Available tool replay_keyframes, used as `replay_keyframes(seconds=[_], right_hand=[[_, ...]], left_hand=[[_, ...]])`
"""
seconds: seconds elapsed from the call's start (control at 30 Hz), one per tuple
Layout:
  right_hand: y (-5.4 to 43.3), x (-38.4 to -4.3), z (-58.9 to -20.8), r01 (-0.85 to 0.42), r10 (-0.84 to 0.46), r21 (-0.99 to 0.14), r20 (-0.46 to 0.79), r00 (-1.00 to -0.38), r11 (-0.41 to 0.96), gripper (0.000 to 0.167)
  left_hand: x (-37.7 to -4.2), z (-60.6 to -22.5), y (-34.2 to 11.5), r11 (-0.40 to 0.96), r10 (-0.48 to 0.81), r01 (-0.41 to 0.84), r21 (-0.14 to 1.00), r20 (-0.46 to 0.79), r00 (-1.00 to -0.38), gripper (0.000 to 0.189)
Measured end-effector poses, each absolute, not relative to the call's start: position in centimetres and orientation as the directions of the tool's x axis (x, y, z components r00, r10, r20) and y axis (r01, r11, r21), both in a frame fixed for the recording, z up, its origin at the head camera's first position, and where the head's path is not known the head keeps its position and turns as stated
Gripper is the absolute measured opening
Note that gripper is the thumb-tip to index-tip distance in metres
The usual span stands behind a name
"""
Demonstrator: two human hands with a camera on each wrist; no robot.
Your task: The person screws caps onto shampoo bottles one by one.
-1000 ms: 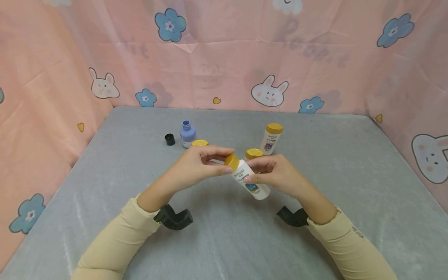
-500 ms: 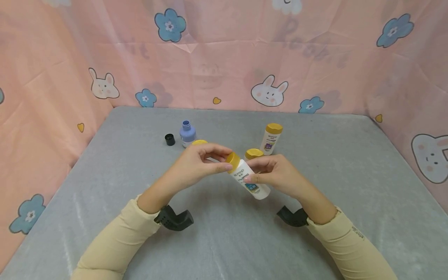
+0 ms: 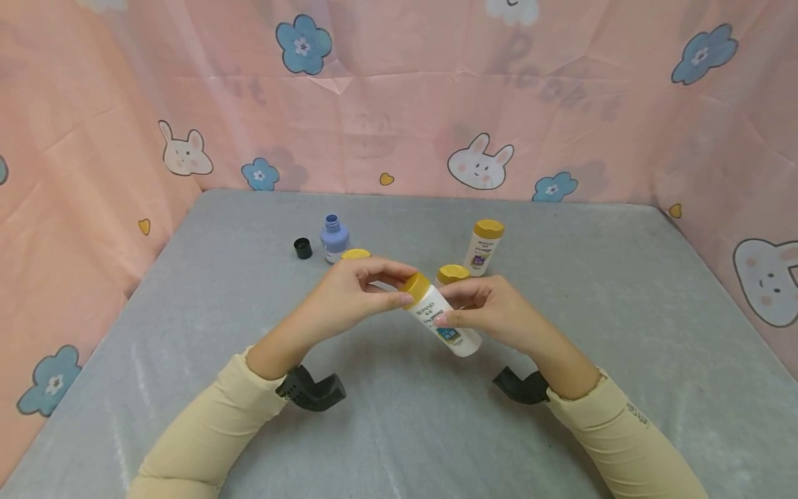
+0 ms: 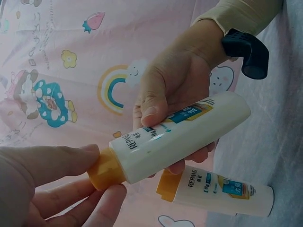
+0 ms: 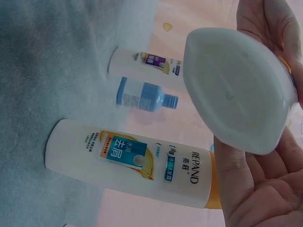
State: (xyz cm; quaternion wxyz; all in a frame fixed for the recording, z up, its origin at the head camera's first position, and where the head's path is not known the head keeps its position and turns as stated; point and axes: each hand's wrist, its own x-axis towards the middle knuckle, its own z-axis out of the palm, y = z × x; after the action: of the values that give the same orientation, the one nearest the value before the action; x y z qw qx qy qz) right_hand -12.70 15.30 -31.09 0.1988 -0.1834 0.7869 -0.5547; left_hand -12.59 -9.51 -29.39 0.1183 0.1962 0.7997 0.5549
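Tilted above the table is a white shampoo bottle (image 3: 463, 342) with a gold cap (image 3: 415, 287), its cap end up and to the left. My left hand (image 3: 355, 291) pinches that cap between thumb and fingers, plain in the left wrist view. Round the middle of the bottle's body my right hand (image 3: 499, 308) grips, thumb on the label side. The right wrist view looks onto the bottle's white base (image 5: 236, 94). Just behind the right hand a second shampoo bottle (image 4: 218, 191) with a teal label stands upright, mostly hidden in the head view.
Farther back right stands another gold-capped bottle (image 3: 483, 249). Behind my left hand shows one more gold cap (image 3: 356, 254), beside an uncapped blue bottle (image 3: 335, 239). A small black cap (image 3: 303, 248) lies left of it. Pink printed cloth (image 3: 399, 104) walls the grey table.
My left fingers have shifted very slightly at the cap, which sits a touch farther right. The right hand and the other bottles stay where they were.
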Motion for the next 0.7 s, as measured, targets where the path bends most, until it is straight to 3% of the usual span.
replay_keyframes(seconds=[0.7], right_hand=[[15.42,-12.78,-31.12,-0.079,-0.534,-0.949,-0.101,-0.839,0.304,0.037]], left_hand=[[-12.69,-29.42,-9.66,0.201,0.530,0.240,0.950,0.101,-0.842,0.038]])
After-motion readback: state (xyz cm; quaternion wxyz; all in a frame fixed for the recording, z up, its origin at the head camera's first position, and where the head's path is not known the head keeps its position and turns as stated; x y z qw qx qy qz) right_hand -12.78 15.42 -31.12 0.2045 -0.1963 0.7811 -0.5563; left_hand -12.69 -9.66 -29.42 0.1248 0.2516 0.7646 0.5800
